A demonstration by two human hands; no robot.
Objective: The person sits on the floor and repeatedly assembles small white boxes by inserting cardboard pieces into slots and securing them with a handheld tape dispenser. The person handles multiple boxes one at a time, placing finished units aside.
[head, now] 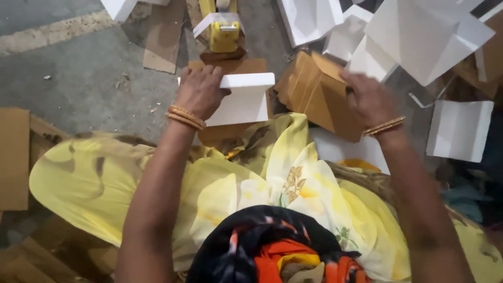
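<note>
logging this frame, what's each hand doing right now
Left hand: closed on a white box.
Right hand: resting on a stack of brown cardboard; grip cannot be told.

Folded box (243, 99): in front of the lap, under the left hand (199, 91). Tape dispenser (224, 32): just behind that box, on a cardboard sheet (230, 65) on the floor (78, 73). Stack of flat cartons (312, 91): right of the folded box, under the right hand (369, 99). Loose boxes (419, 36): heaped behind and right of the stack. Single box (460, 130): far right. Cardboard pieces (14, 157): far left.
</note>
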